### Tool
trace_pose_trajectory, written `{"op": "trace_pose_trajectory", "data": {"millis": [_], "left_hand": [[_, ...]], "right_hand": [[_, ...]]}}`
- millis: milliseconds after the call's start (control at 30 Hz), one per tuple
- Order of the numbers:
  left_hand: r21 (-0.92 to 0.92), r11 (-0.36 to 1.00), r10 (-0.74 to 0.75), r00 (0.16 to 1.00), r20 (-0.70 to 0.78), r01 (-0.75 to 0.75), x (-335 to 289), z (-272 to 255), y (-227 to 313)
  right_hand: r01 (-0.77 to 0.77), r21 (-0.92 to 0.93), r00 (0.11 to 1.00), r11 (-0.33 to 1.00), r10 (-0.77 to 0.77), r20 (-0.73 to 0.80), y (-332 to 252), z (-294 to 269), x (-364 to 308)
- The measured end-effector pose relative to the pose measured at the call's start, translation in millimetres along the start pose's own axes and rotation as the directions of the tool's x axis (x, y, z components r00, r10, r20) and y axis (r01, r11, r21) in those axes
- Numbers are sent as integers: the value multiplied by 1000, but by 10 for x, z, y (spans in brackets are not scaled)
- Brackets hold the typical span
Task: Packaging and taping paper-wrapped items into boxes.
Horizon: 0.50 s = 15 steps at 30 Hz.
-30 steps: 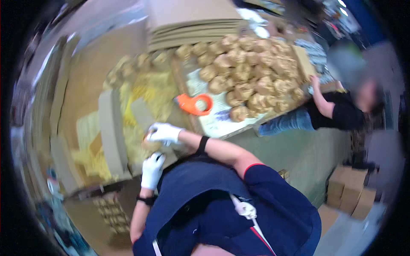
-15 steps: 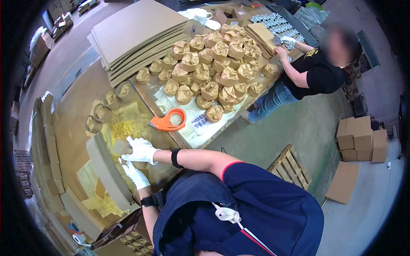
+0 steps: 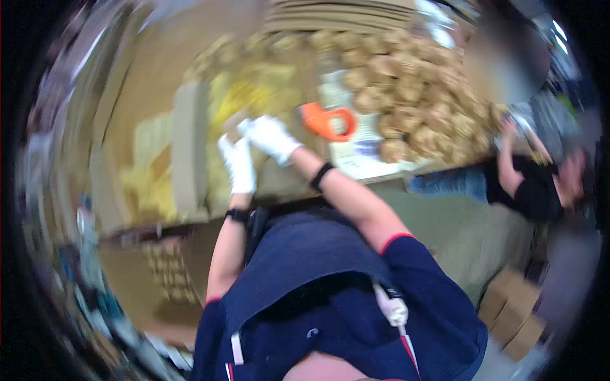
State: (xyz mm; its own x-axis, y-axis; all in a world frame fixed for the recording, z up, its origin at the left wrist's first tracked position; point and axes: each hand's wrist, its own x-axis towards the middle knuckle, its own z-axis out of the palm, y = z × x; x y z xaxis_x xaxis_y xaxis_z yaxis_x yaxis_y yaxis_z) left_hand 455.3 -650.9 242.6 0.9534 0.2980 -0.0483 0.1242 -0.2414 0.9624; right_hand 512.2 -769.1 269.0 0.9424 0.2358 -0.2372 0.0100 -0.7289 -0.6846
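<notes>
Both my hands wear white gloves and meet over the work table, blurred by motion. Between their fingertips is a small brown cardboard piece point(image 3: 236, 120), its exact shape smeared. My left hand point(image 3: 239, 164) grips it from the near left side, fingers pointing away from me. From the right, my right hand point(image 3: 272, 137) closes on it, its fingers against the left ones. An orange tape dispenser point(image 3: 332, 123) lies just right of my right hand. To the left of my hands stands a long stack of cardboard strips point(image 3: 189, 152).
Many brown paper-wrapped round bundles point(image 3: 406, 95) crowd the right part of the table. Flat cardboard sheets point(image 3: 337, 16) are piled at the back. A co-worker point(image 3: 530, 184) stands at the right. Cardboard boxes point(image 3: 511, 311) sit on the floor at lower right.
The whole view has swung round, so the table and my hands sit farther right and higher in the picture. My hands stay together at the brown cardboard piece.
</notes>
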Motion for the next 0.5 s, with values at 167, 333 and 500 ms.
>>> {"op": "trace_pose_trajectory", "data": {"millis": [167,333,500], "left_hand": [[-290,932,-143,956,256,217,96,-146,-47],[320,920,172,967,187,-225,42,-206,187],[294,774,516,828,221,-561,-13,-58,203]], "right_hand": [[152,132,939,979,-102,-328,215,112,-179],[12,-202,931,979,-85,-355,21,-254,-383],[-89,255,995,963,97,-19,70,-299,-258]]}}
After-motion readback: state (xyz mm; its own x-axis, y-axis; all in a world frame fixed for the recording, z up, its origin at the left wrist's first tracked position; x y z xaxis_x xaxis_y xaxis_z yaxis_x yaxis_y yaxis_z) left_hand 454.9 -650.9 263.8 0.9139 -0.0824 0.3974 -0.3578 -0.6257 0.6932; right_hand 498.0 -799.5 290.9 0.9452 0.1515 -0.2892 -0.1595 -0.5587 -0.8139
